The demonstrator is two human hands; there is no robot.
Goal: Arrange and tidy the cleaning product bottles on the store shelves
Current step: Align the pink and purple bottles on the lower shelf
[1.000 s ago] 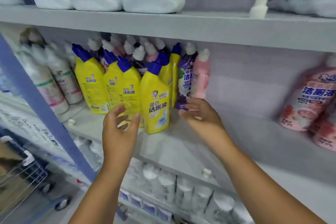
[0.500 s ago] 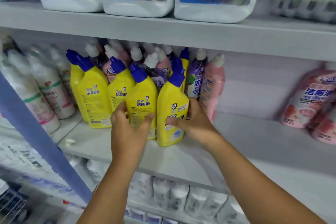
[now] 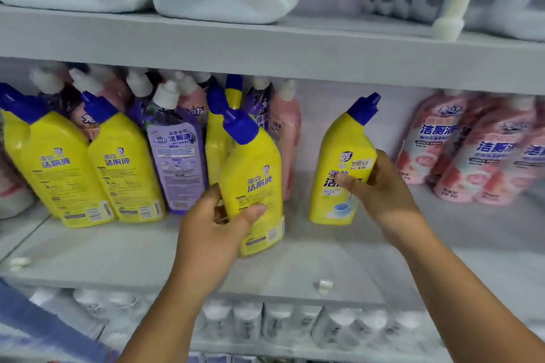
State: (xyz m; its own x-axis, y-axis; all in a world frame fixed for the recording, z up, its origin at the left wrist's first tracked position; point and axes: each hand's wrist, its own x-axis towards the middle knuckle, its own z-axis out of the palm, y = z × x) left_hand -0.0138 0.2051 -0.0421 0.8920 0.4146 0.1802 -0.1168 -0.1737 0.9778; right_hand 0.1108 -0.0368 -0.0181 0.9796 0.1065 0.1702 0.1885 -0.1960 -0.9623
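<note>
Each grip holds a yellow bottle on the middle shelf, left hand on one, right hand on another; tilted, either could topple the crowded row behind.

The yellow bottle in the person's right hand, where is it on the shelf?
In the head view, the yellow bottle stands right of centre on the middle shelf, alone between the pink bottles and the left-hand cluster.
</note>
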